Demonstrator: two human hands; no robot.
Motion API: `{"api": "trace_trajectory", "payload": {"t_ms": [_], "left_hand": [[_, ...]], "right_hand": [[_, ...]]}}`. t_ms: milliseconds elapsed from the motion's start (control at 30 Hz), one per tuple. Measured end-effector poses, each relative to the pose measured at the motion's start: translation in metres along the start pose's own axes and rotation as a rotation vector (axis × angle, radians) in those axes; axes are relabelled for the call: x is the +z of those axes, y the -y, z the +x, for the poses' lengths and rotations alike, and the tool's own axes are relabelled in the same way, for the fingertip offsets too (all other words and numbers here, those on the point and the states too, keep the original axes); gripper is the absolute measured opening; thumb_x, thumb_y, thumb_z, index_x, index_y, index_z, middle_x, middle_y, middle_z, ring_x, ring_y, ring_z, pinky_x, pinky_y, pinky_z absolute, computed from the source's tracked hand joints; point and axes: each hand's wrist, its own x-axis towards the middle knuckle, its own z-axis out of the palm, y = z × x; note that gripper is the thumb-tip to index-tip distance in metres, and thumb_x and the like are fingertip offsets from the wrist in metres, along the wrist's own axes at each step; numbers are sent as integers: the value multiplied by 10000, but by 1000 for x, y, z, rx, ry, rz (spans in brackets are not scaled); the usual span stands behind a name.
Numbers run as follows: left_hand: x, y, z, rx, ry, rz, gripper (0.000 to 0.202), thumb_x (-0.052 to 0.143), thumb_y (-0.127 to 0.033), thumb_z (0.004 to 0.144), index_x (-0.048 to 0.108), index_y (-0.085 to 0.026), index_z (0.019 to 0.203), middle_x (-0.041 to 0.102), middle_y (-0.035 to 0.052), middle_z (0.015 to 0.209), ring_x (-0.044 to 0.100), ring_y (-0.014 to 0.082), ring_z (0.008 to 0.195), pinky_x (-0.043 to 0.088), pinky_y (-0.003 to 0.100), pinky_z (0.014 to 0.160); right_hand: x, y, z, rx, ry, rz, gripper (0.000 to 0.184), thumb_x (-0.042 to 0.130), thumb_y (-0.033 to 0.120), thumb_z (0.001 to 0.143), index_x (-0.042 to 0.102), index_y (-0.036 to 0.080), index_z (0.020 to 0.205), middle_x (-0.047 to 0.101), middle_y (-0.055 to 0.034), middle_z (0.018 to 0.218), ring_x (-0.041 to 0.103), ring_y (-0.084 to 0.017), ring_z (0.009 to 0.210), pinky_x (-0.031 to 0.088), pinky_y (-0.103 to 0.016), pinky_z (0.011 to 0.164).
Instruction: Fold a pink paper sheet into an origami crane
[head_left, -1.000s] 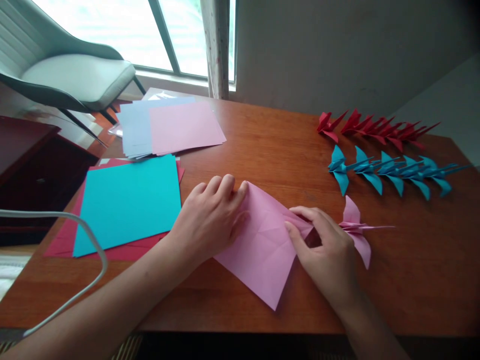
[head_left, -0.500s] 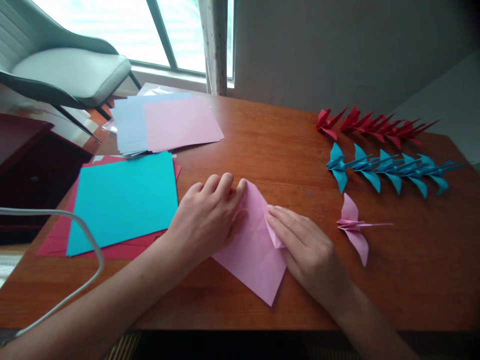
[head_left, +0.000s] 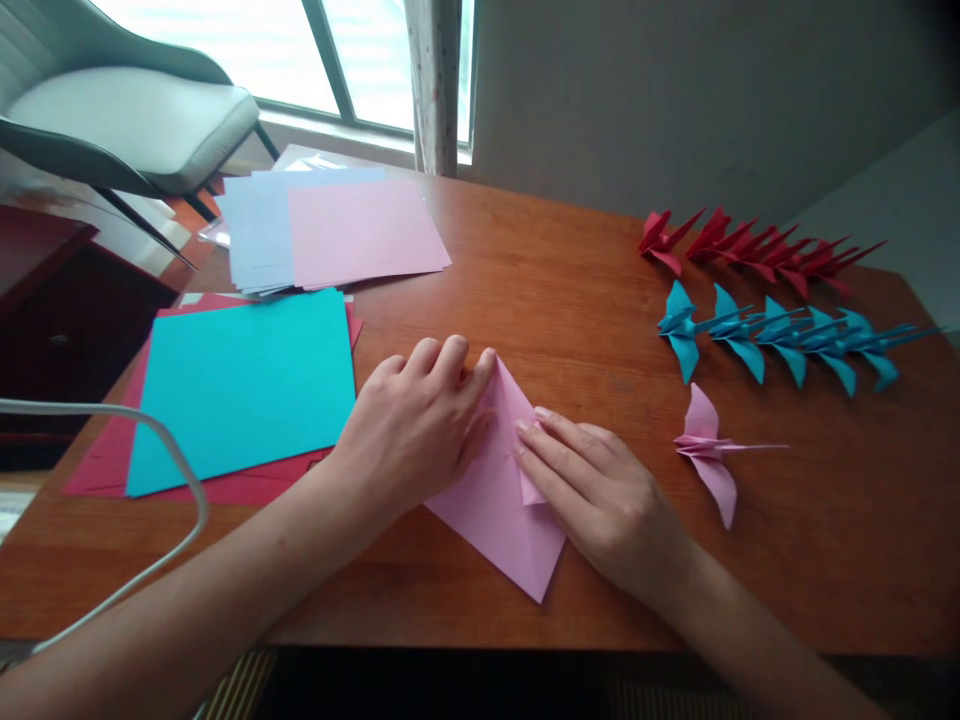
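Observation:
A partly folded sheet of pink origami paper lies on the table with one corner pointing toward me. My left hand is closed on its left side, with the index fingertip at the far corner and the thumb on the sheet; the other fingers are curled. From the right, my right hand grips the right edge, its fingertips pressing a folded flap down near the middle crease. Its thumb is hidden. To the right of that hand sits a finished pink paper crane with spread wings.
A row of blue paper cranes and a row of red ones stand at the far right. Turquoise paper lies on red sheets at left, with pink sheets behind. A white cable crosses the table's left side.
The right fingers have moved left, carrying the paper's right flap inward toward the middle crease. My left hand stays at the far corner. The view has shifted slightly.

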Motion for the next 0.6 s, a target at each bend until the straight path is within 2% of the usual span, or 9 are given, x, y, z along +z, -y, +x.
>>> {"api": "trace_trajectory", "payload": {"t_ms": [333,600], "left_hand": [[-1,0,-1,-2,10,17,508,360,-380,1025,502,-168,1464,604,154,1237,576,320,1038,454,432,715],[-2,-1,-2,-8,19,23,499,353,-364,1030,498,-168,1466,599,141,1231,583,311,1040,466,429,719]], "right_hand": [[3,-5,-2,-14,2,51,331,530,78,967,693,63,1255,695,-122,1346,627,-325,1262,539,-471,999],[3,-6,-1,-11,-7,64,325,533,73,970,695,82,1251,697,-103,1348,622,-318,1265,523,-468,1007]]}}
